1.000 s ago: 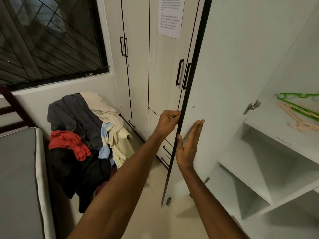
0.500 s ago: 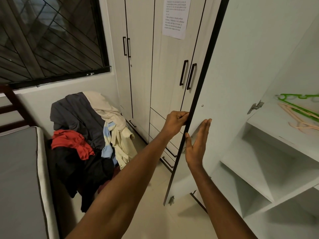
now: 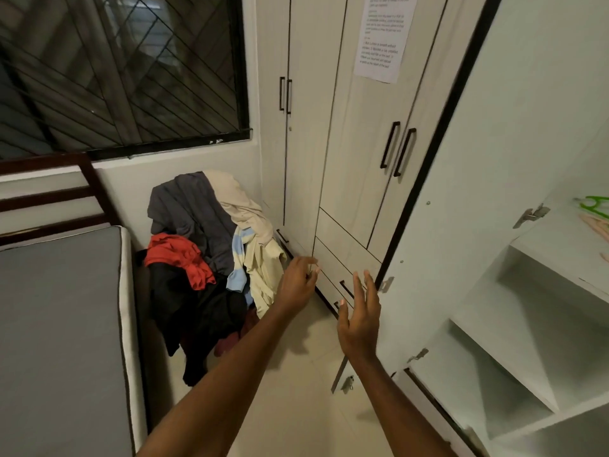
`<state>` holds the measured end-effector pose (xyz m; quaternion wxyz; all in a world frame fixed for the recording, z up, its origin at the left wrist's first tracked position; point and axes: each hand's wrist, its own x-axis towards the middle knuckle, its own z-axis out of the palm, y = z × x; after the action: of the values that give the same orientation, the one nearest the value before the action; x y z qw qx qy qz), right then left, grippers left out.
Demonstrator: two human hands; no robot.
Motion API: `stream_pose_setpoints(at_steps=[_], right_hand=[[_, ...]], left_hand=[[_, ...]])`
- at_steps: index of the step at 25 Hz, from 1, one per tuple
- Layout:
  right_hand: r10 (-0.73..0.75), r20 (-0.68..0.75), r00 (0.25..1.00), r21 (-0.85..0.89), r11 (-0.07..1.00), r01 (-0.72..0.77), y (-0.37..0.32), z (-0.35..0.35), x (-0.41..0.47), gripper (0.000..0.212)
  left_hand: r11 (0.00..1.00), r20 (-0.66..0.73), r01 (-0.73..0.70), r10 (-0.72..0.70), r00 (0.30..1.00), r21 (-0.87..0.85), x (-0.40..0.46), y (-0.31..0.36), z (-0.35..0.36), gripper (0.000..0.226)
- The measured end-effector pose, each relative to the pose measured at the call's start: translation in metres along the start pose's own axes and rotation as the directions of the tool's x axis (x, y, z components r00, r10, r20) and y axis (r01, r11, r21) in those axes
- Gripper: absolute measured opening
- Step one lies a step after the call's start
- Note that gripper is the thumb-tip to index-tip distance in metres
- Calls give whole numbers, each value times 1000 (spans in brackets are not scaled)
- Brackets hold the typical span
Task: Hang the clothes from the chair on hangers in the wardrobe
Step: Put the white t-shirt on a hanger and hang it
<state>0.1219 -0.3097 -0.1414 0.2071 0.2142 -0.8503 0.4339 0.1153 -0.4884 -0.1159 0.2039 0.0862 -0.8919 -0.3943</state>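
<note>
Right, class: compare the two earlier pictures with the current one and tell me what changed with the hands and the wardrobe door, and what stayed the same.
Both hands let go of the wardrobe door. The left hand, which gripped its edge, now hangs free nearer the clothes pile; the right hand, which lay flat on the door, is off it, fingers spread. The door stands open; clothes and hangers are unmoved.

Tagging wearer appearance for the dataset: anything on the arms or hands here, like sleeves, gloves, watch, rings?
Nothing worn that shows. Both forearms are bare right to the bottom edge of the picture, so no sleeves are in view. The left hand and right hand have no gloves, watch, bands or visible rings. Motion blur could hide something small.
</note>
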Motion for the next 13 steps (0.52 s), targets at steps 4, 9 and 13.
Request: stream_pose_setpoints(at_steps=[4, 9, 13], right_hand=[[27, 185, 982, -98, 995, -9, 1, 36, -30, 55], [-74, 307, 949, -119, 986, 116, -19, 82, -70, 57], [-90, 410, 908, -136, 978, 159, -40, 123, -82, 54]], left_hand=[[993, -104, 104, -97, 990, 59, -50, -52, -43, 32], [946, -234, 245, -195, 953, 211, -123, -133, -109, 42], [895, -291, 362, -284, 914, 262, -161, -173, -149, 55]])
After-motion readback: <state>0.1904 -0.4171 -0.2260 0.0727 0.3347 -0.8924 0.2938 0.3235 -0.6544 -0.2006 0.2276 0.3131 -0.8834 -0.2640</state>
